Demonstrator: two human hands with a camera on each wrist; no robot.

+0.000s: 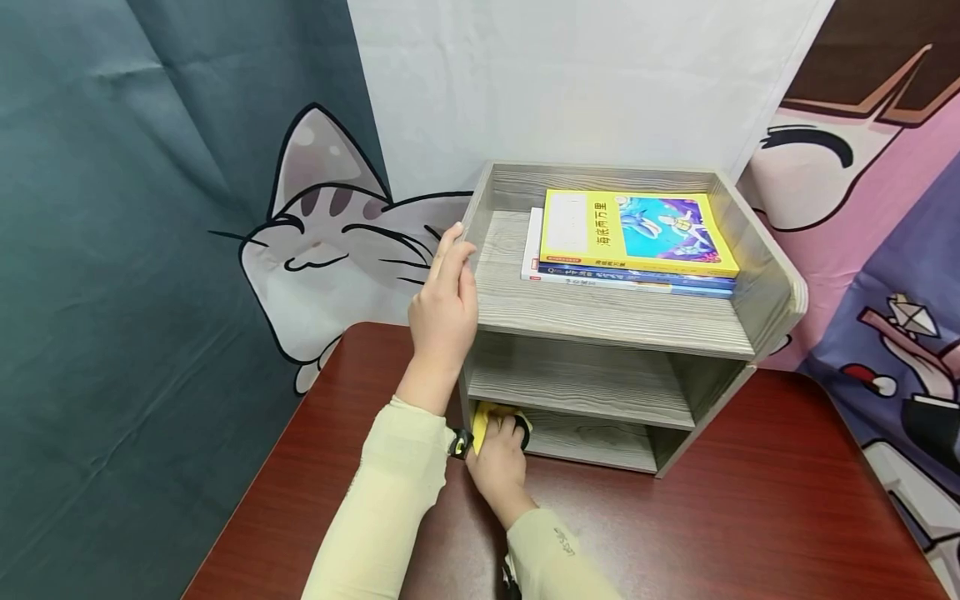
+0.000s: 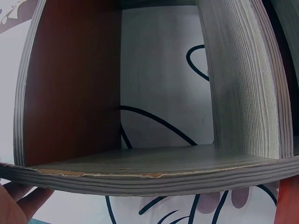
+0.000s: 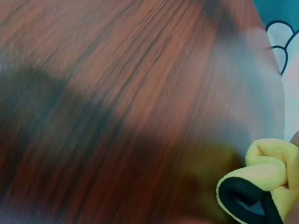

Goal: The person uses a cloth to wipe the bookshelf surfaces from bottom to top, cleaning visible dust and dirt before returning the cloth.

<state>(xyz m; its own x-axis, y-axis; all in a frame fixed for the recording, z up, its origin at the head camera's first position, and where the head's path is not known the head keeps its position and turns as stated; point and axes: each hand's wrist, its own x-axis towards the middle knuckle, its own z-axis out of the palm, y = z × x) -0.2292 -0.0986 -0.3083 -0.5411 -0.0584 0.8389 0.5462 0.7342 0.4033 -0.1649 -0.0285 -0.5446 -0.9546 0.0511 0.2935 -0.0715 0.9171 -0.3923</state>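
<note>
A small grey wood-grain shelf unit stands on the table. My left hand rests along its upper left side panel, fingers stretched upward. The left wrist view shows a few of those fingers at the lower left, beside the unit's board. At the left end of the lowest compartment, my right hand grips a yellow cloth with a dark edge. In the right wrist view the bunched cloth appears at the lower right, over the reddish-brown wood; most of that hand is out of frame.
On the unit's top level lies a stack of books, a yellow one uppermost. The reddish-brown table extends to both sides. A grey-green curtain hangs on the left, and printed cartoon fabric lines the back.
</note>
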